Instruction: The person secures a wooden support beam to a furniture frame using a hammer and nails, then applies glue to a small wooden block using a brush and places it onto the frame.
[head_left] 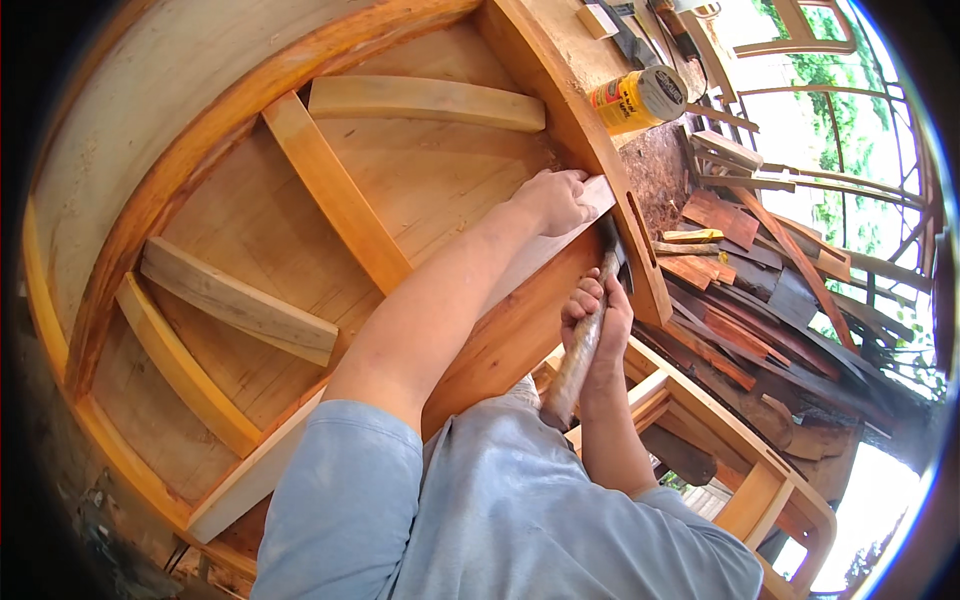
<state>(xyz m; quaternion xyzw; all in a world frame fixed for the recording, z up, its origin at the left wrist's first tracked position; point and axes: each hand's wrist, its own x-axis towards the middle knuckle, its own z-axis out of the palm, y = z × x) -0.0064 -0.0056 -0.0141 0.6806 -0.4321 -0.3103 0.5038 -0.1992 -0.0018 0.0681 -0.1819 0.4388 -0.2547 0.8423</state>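
Left hand [556, 203] is clasped over the upper-right end of the pale-edged board [512, 268], fingers bent, just right of centre. Right hand [598, 312] is wrapped around the wooden handle [574, 375] of a tool below it; tool's dark head [624, 262] sits close to the slotted end board [590, 140], contact unclear. Pale-edged board runs diagonally from there to lower left, along the near side of a large wooden frame. Curved rim [165, 215] sweeps across upper left; inside it, a straight crosspiece [335, 195] left of centre, a curved slat [428, 103] at top, a greyish slat [240, 300] and a yellowish slat [185, 365] at left. Yellow jar [640, 98], dark lid, stands upper right, just beyond the end board. Scrap wood [740, 320] piled at right; second wooden frame [765, 495] lower right. Person wears a blue shirt [510, 510].
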